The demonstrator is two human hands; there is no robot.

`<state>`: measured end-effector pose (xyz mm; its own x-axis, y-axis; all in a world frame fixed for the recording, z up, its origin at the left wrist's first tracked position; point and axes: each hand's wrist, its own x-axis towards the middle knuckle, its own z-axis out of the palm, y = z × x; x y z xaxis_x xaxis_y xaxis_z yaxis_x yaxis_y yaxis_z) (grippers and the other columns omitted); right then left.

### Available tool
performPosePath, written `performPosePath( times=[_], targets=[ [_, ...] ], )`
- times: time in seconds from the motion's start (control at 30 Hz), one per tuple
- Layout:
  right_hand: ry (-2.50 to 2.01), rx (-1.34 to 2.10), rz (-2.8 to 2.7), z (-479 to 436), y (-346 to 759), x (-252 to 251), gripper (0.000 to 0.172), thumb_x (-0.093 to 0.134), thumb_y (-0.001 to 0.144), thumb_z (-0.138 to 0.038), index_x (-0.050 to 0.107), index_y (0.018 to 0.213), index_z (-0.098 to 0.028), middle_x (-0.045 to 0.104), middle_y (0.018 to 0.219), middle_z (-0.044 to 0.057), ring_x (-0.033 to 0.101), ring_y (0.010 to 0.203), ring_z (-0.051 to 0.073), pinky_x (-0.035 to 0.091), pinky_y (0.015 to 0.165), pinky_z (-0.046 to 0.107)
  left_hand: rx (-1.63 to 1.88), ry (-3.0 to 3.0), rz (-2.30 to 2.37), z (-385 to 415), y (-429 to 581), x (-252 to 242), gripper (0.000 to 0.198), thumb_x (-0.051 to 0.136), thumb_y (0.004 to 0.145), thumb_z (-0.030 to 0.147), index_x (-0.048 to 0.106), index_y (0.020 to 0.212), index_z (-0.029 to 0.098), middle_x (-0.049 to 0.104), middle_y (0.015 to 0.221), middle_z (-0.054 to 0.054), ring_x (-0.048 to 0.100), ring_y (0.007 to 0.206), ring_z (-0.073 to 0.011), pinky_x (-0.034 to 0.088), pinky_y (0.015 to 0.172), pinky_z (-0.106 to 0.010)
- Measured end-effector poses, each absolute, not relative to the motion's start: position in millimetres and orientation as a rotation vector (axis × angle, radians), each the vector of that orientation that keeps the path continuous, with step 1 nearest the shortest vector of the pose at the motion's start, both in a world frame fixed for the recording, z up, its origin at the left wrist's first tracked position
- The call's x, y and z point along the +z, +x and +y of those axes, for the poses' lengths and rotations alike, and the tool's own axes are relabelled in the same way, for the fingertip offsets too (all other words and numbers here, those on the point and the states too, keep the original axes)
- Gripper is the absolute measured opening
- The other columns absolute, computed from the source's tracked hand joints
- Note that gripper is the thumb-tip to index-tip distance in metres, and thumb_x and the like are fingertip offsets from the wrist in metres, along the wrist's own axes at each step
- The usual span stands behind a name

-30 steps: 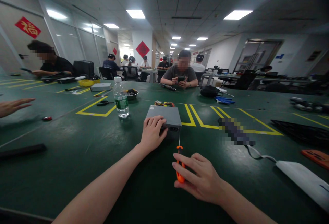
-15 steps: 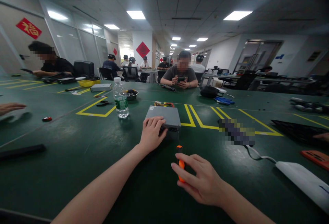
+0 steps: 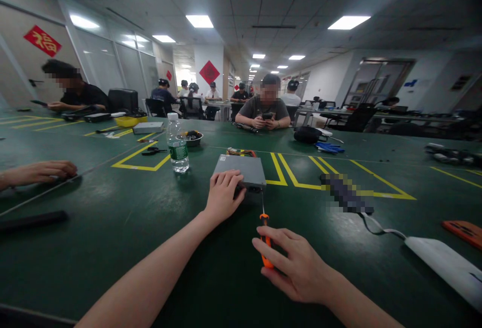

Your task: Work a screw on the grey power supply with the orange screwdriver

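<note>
A grey metal computer power supply [image 3: 246,168] lies on the green table, its socket side towards me and coloured cables [image 3: 241,152] behind it. My left hand [image 3: 225,192] grips its near left corner, fingers over the top and thumb down at the near side. In my right hand [image 3: 291,262] is an orange and black screwdriver [image 3: 266,257], held between thumb and fingertips. Its thin shaft points away from me, and the tip meets the near right corner of the power supply. Whether a screw sits under the tip is too small to tell.
A water bottle [image 3: 177,149] stands left of the power supply, with a metal bowl [image 3: 193,139] behind it. To the right are a blurred-out dark object [image 3: 346,195] and a white cabled device [image 3: 444,265]. A co-worker's hand [image 3: 45,172] rests at left; another person [image 3: 263,107] sits opposite.
The co-worker's hand at left has slid right, over where the small red object lay. At far right, the black panel and the hand at it have left view. My hands stay nearly still.
</note>
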<state>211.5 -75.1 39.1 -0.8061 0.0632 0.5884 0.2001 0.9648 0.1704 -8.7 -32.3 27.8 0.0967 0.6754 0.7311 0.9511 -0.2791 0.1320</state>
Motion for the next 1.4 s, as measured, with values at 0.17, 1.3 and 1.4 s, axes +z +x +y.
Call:
performPosePath(
  times=[0.17, 1.3, 1.4],
  targets=[
    [-0.134, -0.342, -2.469, -72.8, 210.0, 37.2, 0.028, 0.045, 0.092, -0.033, 0.053, 0.11, -0.013, 0.06, 0.108, 0.02, 0.062, 0.079, 0.02, 0.049, 0.062, 0.033, -1.003, -1.997, -1.594, -32.7, -9.2, 27.8, 0.025, 0.054, 0.082, 0.028, 0.052, 0.107, 0.024, 0.057, 0.12, -0.003, 0.046, 0.114, -0.0214, 0.03, 0.096, -0.041],
    [-0.22, -0.326, -2.505, -75.5, 211.0, 35.8, 0.032, 0.042, 0.09, -0.031, 0.053, 0.114, -0.014, 0.057, 0.111, 0.019, 0.059, 0.097, 0.025, 0.051, 0.073, 0.035, -1.022, -2.015, -1.595, -33.0, -9.0, 28.3, 0.027, 0.055, 0.081, 0.027, 0.053, 0.108, 0.024, 0.056, 0.12, -0.005, 0.046, 0.114, -0.0227, 0.029, 0.096, -0.042],
    [-0.201, -0.34, -2.472, -75.1, 210.1, 37.8, 0.03, 0.044, 0.088, -0.029, 0.055, 0.11, -0.012, 0.059, 0.108, 0.019, 0.06, 0.092, 0.023, 0.051, 0.07, 0.034, -1.017, -2.012, -1.595, -33.5, -9.1, 28.8, 0.027, 0.055, 0.081, 0.027, 0.052, 0.108, 0.024, 0.056, 0.12, -0.004, 0.046, 0.114, -0.0224, 0.029, 0.097, -0.041]
  ],
)
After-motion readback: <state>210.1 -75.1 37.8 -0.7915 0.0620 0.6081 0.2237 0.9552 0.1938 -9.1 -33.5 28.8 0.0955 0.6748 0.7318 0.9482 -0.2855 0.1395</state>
